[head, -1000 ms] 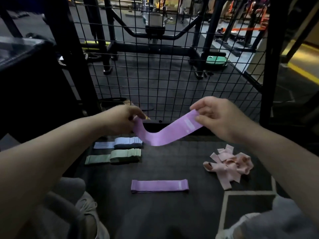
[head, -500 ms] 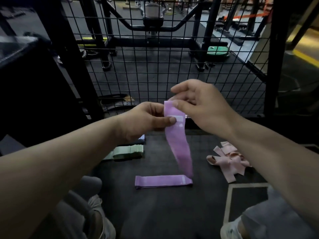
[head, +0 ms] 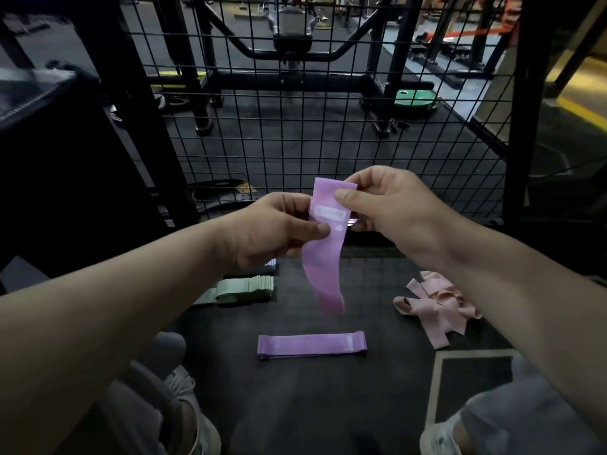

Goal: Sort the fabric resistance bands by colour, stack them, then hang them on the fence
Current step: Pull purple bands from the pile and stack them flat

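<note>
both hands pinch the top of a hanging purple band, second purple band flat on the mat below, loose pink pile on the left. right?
No: the head view shows the loose pink pile on the right. The rest holds: left hand and right hand pinch the top of the hanging purple band, second purple band flat on the mat below.

Hanging purple band dangles upright above flat purple band
</note>
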Action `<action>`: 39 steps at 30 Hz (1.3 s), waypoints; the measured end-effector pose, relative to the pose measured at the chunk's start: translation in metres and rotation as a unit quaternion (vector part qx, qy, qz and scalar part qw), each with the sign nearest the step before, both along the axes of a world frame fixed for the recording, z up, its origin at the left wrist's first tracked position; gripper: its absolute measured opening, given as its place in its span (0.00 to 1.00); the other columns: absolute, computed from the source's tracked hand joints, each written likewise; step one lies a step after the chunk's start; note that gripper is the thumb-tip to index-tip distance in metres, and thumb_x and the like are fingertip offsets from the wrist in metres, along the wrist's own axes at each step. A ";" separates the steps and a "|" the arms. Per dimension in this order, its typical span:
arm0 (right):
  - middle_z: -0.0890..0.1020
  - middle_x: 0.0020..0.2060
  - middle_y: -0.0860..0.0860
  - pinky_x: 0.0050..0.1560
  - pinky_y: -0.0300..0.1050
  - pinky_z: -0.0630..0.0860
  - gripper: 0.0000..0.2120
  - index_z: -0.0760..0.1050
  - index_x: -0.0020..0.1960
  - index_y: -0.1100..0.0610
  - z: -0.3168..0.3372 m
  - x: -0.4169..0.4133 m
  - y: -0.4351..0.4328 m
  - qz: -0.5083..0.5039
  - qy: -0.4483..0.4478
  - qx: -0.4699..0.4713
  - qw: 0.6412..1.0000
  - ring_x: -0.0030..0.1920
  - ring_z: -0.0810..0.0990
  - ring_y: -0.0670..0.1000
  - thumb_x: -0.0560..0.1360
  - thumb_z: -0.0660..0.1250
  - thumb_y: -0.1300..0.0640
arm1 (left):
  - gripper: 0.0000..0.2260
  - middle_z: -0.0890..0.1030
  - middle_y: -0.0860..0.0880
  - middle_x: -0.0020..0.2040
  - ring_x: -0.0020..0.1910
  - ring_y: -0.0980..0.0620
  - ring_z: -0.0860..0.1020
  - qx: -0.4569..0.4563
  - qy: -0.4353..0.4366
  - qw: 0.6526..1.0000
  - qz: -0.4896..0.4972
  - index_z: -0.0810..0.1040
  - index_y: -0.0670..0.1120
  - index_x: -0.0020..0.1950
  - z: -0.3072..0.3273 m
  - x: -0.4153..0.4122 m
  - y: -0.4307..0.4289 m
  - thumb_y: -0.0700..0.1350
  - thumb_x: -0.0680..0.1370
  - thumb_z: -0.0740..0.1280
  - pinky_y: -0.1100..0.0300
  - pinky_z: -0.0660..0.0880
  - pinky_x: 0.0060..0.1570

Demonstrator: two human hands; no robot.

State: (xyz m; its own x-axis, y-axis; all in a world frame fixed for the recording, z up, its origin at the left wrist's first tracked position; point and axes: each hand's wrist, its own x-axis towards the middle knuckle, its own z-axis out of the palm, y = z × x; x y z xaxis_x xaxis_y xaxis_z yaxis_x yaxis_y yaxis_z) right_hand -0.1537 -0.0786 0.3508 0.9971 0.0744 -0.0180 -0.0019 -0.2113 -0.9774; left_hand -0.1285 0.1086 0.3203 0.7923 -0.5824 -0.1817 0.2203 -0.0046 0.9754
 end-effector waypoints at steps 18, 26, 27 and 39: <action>0.85 0.48 0.58 0.37 0.45 0.81 0.10 0.74 0.60 0.63 0.001 -0.003 -0.017 -0.144 0.096 0.124 0.977 0.44 0.87 0.53 0.83 0.61 0.58 | 0.04 0.82 0.43 0.36 0.31 0.49 0.80 0.112 -0.008 0.991 -0.074 0.83 0.41 0.41 -0.005 -0.011 0.008 0.40 0.74 0.71 0.58 0.80 0.35; 0.85 0.48 0.56 0.44 0.48 0.83 0.06 0.74 0.52 0.58 -0.001 -0.002 -0.032 -0.159 0.104 0.097 0.977 0.47 0.86 0.53 0.83 0.60 0.57 | 0.07 0.83 0.42 0.40 0.34 0.48 0.79 0.190 -0.002 0.973 -0.133 0.82 0.39 0.46 -0.003 -0.010 0.023 0.42 0.75 0.72 0.59 0.78 0.33; 0.85 0.48 0.56 0.44 0.48 0.83 0.06 0.74 0.52 0.58 -0.002 -0.003 -0.036 -0.164 0.107 0.091 0.976 0.47 0.86 0.53 0.83 0.60 0.57 | 0.07 0.83 0.42 0.39 0.33 0.48 0.79 0.204 0.004 0.969 -0.139 0.82 0.39 0.46 -0.004 -0.011 0.025 0.42 0.75 0.72 0.60 0.78 0.32; 0.84 0.44 0.56 0.37 0.40 0.81 0.04 0.77 0.48 0.58 -0.047 -0.010 -0.055 -0.183 0.143 0.038 0.972 0.44 0.84 0.50 0.80 0.65 0.61 | 0.07 0.80 0.43 0.31 0.24 0.50 0.77 0.382 0.035 0.924 0.016 0.80 0.38 0.48 -0.037 -0.002 0.089 0.40 0.75 0.73 0.63 0.71 0.21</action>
State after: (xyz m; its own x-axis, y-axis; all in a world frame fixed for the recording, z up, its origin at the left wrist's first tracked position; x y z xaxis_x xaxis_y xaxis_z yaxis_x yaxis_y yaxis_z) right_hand -0.1636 -0.1339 0.3036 0.9120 -0.2719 -0.3070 -0.3378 -0.0734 -0.9384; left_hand -0.1301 0.1973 0.2832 0.7774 -0.2397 -0.5815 0.2955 -0.6770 0.6740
